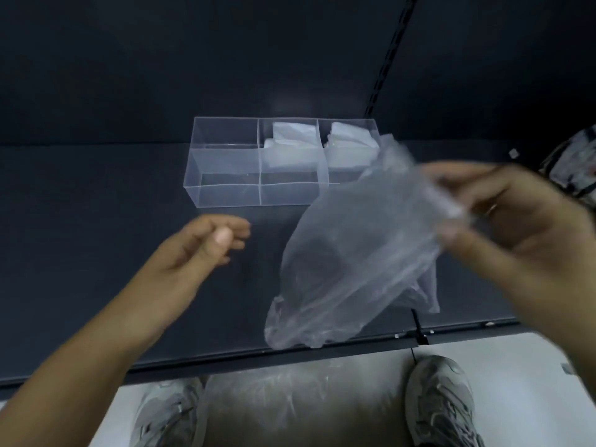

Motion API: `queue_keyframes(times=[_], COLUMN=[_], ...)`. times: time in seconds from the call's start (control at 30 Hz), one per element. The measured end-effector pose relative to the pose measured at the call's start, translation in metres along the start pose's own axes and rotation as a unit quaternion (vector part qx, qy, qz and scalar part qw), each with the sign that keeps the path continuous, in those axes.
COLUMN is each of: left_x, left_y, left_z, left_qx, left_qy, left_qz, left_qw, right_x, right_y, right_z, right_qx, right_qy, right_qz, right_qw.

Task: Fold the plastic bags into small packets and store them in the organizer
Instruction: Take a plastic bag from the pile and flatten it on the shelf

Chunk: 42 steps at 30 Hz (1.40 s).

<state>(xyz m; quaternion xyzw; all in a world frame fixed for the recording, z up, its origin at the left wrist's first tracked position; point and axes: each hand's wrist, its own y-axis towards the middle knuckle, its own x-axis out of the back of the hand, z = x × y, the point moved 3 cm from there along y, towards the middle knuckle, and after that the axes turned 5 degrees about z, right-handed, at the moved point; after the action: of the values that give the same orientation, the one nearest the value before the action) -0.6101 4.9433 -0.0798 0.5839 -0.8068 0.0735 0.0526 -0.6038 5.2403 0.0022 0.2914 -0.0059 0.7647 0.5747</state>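
Note:
A clear, crumpled plastic bag (351,253) hangs in the air over the dark shelf, and my right hand (516,227) pinches its upper end at the right. My left hand (206,243) hovers left of the bag with fingers loosely curled, holding nothing. Behind them stands a clear organizer (225,162) with three compartments. White folded packets (290,146) fill the middle one and more folded packets (351,146) the right one; the left one holds nothing. The view is motion-blurred.
The dark shelf (96,253) ends at a front lip near me. Below it, on the pale floor between my two grey shoes (442,401), lies a heap of clear bags (290,398). A patterned object (574,166) sits at the far right edge.

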Motion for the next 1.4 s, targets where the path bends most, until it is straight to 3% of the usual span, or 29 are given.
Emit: queue_keyframes(times=[0.07,0.17,0.23,0.3,0.37,0.4,0.47,0.5,0.57,0.67,0.73,0.83,0.93,0.97,1.03,1.13,1.2,1.3,1.4], left_x=[-0.005,-0.028,-0.043,-0.050,-0.053,-0.054,-0.056,-0.057,-0.059,-0.053,-0.043,-0.020,-0.002,0.001,0.003,-0.003,-0.004,0.004,0.013], left_y=[0.005,0.005,-0.001,-0.007,-0.009,-0.009,-0.008,-0.008,-0.008,-0.006,-0.006,-0.006,-0.001,0.004,0.020,0.049,0.059,0.061,0.059], left_z=[0.006,0.015,0.018,0.022,0.026,0.027,0.024,0.021,0.017,0.011,0.011,0.022,0.026,0.025,0.023,0.026,0.036,0.052,0.068], left_qx=[0.044,0.177,0.200,0.197,0.183,0.176,0.154,0.138,0.113,0.087,0.096,0.173,0.191,0.185,0.180,0.241,0.288,0.310,0.313], left_qy=[-0.099,-0.245,-0.223,-0.173,-0.145,-0.129,-0.085,-0.068,-0.044,-0.025,-0.056,-0.120,-0.098,-0.091,-0.123,-0.206,-0.236,-0.243,-0.240], left_qz=[-0.050,0.042,0.114,0.112,0.076,0.055,0.023,0.021,0.039,0.060,0.038,0.002,0.110,0.150,0.155,0.079,0.009,-0.081,-0.151], left_qw=[0.993,0.953,0.947,0.959,0.969,0.974,0.984,0.988,0.992,0.994,0.993,0.978,0.970,0.967,0.964,0.945,0.928,0.916,0.906], right_x=[-0.029,-0.074,-0.098,-0.111,-0.110,-0.102,-0.077,-0.065,-0.053,-0.058,-0.062,-0.061,-0.065,-0.071,-0.086,-0.096,-0.083,-0.051,-0.038], right_y=[-0.011,-0.027,-0.038,-0.045,-0.036,-0.027,-0.001,0.014,0.041,0.064,0.069,0.076,0.082,0.083,0.084,0.087,0.083,0.063,0.033], right_z=[0.004,-0.003,-0.008,-0.012,-0.009,-0.010,-0.017,-0.023,-0.038,-0.059,-0.067,-0.072,-0.074,-0.075,-0.076,-0.080,-0.090,-0.106,-0.113], right_qx=[-0.004,-0.031,-0.044,-0.044,-0.059,-0.073,-0.052,-0.034,-0.062,-0.155,-0.182,-0.200,-0.203,-0.203,-0.200,-0.208,-0.233,-0.250,-0.210], right_qy=[-0.079,-0.095,-0.059,-0.038,0.022,0.043,-0.008,-0.053,-0.069,-0.019,0.019,0.106,0.129,0.115,0.074,0.044,0.044,0.134,0.143], right_qz=[0.081,0.209,0.322,0.398,0.365,0.301,0.162,0.130,0.178,0.366,0.411,0.349,0.262,0.259,0.282,0.292,0.252,0.197,0.252], right_qw=[0.994,0.973,0.944,0.916,0.929,0.950,0.985,0.990,0.980,0.917,0.893,0.909,0.934,0.937,0.935,0.933,0.938,0.939,0.934])
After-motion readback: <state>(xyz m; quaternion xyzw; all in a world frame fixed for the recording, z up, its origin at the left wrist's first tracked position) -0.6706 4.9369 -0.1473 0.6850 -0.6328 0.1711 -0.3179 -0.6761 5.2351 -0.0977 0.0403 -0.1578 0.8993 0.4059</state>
